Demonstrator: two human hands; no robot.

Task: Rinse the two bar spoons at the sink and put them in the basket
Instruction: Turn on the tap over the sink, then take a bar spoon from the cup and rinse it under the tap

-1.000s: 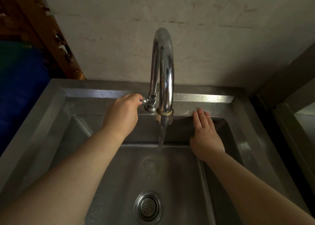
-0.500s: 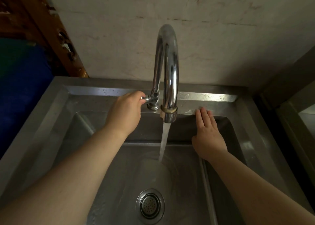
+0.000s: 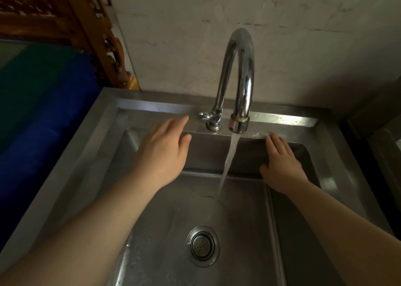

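Note:
A steel sink (image 3: 282,118) fills the view, with a chrome gooseneck faucet (image 3: 240,73) at its back rim. Water (image 3: 227,162) streams from the spout into the basin, above the round drain (image 3: 202,245). My left hand (image 3: 162,153) hovers open just left of the tap handle (image 3: 204,115), clear of it. My right hand (image 3: 281,164) lies flat and open against the basin's back wall, right of the stream. No bar spoon and no basket is in view.
A raised ridge (image 3: 270,220) runs front to back down the basin's right side. A carved wooden frame (image 3: 102,38) and a blue surface (image 3: 43,112) stand left of the sink. A pale wall rises behind the faucet.
My left hand has let go of the tap handle and drawn back to the left, fingers spread. The water stream has grown stronger. The view shifted so the sink sits further right.

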